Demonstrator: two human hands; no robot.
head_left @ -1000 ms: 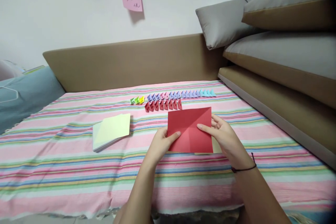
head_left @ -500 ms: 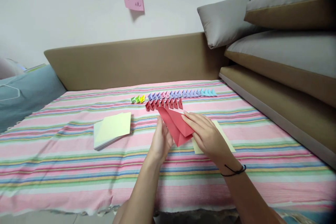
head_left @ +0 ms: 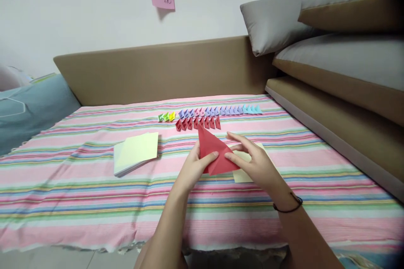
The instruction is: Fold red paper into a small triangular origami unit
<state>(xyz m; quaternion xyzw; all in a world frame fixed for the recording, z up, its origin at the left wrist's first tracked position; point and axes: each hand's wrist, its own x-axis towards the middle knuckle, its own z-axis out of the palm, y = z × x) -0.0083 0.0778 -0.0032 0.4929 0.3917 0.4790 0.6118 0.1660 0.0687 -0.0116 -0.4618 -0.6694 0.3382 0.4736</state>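
A folded sheet of red paper (head_left: 211,147), roughly triangular, is held up between both hands above the striped cloth. My left hand (head_left: 197,164) grips its left side, thumb on the front face and fingers behind. My right hand (head_left: 249,157) pinches the right part, thumb on the front; its index finger is raised off the paper. Under the right hand lies a pale yellow sheet (head_left: 241,175), partly covered. Just beyond, small folded dark red paper pieces (head_left: 201,123) stand in a row.
Behind the red row are lilac, pink and light blue folded pieces (head_left: 221,111), with green and yellow ones (head_left: 166,116) to their left. A stack of pale paper squares (head_left: 137,151) lies at left. Cushions (head_left: 341,54) are piled at right against the brown backrest (head_left: 158,73).
The red paper has been turned and now shows a broader triangular face. My left thumb has moved onto its front, and my right hand has shifted from its top edge to the right side.
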